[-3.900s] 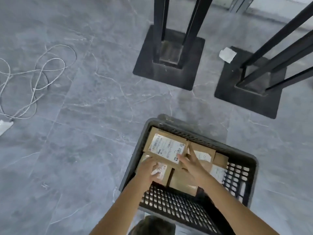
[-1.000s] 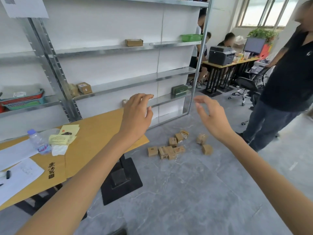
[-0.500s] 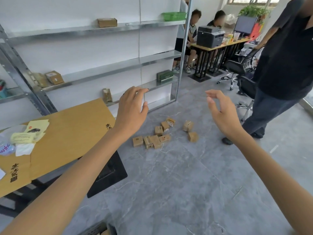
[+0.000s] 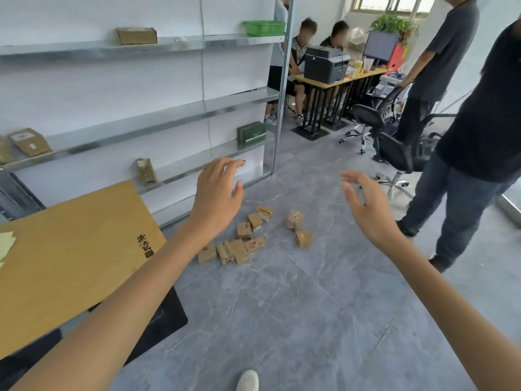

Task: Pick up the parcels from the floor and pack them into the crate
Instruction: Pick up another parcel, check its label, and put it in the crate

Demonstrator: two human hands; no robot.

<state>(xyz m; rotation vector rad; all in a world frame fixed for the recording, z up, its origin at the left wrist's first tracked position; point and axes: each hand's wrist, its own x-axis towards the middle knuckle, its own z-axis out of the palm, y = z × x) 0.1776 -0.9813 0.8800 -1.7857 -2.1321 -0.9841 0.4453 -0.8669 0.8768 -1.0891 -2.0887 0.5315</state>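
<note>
Several small brown cardboard parcels point(image 4: 239, 245) lie in a loose cluster on the grey floor ahead, near the foot of the metal shelving. Two more parcels point(image 4: 303, 238) sit a little apart to the right of the cluster. My left hand point(image 4: 217, 197) is stretched forward in the air above and left of the cluster, its fingers loosely bent and holding nothing. Raised at the same height to the right, my right hand point(image 4: 366, 206) has spread fingers and is also empty. The crate is out of view.
A wooden table point(image 4: 70, 258) with a black base point(image 4: 160, 320) stands at the left. Metal shelving point(image 4: 169, 114) holding a few boxes lines the wall. A person point(image 4: 473, 153) stands at the right beside office chairs point(image 4: 394, 153). My white shoe tip point(image 4: 248, 380) shows at the bottom.
I left the crate, where both hands were on packed parcels, and turned to the room. Over the last second the parcels on the floor have come closer; both hands stay raised and empty.
</note>
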